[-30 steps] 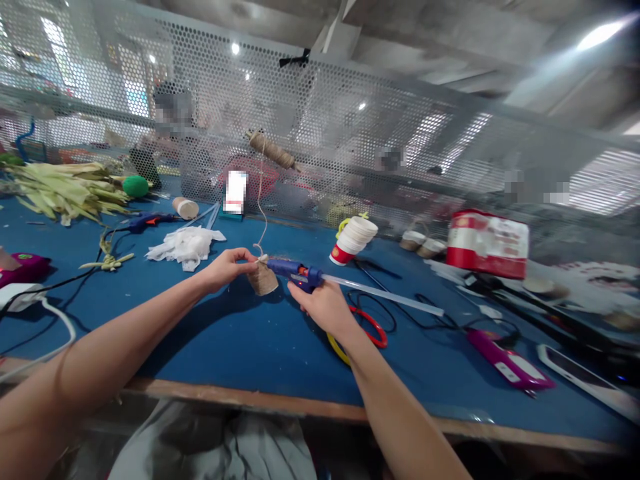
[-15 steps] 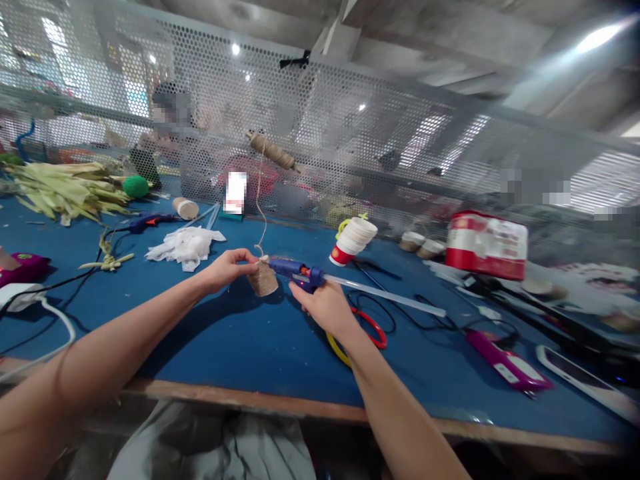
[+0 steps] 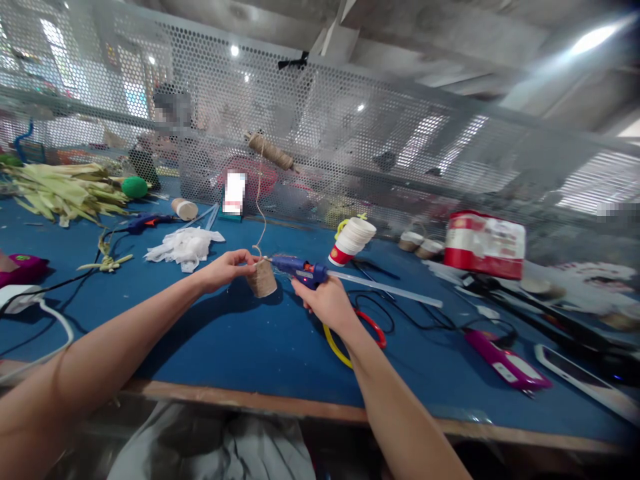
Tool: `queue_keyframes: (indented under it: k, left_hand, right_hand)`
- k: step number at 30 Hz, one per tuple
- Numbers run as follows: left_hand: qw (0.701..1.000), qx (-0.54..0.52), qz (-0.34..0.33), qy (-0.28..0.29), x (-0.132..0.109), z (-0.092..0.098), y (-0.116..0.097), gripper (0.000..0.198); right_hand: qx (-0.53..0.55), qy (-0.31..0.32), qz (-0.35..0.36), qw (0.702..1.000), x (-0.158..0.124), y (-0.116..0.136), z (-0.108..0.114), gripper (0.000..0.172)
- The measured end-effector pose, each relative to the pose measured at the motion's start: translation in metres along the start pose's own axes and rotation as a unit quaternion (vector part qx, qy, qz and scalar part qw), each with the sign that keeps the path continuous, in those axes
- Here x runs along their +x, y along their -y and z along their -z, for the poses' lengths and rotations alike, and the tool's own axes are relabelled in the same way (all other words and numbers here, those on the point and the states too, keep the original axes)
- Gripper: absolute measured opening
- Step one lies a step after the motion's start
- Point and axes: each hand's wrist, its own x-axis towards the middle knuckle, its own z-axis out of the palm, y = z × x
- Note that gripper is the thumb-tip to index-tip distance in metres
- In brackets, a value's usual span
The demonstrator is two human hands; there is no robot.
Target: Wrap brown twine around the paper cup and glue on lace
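Between the fingers of my left hand (image 3: 231, 269) is a small paper cup (image 3: 262, 280) wrapped in brown twine, tilted with its white rim down to the right. From its upper end a loose strand of twine (image 3: 259, 200) runs up to a twine spool (image 3: 271, 151) on the mesh panel. My right hand (image 3: 327, 301) is closed around a blue hot glue gun (image 3: 300, 269) with a long clear glue stick (image 3: 387, 288) sticking out of its back. The gun's nozzle points left, close by the cup's upper edge; whether it touches cannot be made out.
Stacked white paper cups (image 3: 355, 239) stand behind my right hand. Red and yellow rings (image 3: 336, 348) lie beneath my right wrist. White crumpled cloth (image 3: 186, 247), a second glue gun (image 3: 145, 223) and pale husks (image 3: 65, 190) are on the left. A purple power strip (image 3: 507, 363) and cables lie right.
The glue gun has shifted slightly right, and its nozzle is a little farther from the cup's top. The cup has turned slightly in my left hand.
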Motion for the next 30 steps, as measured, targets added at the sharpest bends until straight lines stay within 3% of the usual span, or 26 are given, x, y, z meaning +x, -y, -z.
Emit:
queue_keyframes:
  k: [30]
  left_hand:
    - [1.0, -0.013, -0.001, 0.016, -0.0004, -0.0005, -0.0001, 0.021]
  right_hand:
    - [0.081, 0.021, -0.025, 0.996, 0.002, -0.003, 0.0033, 0.026]
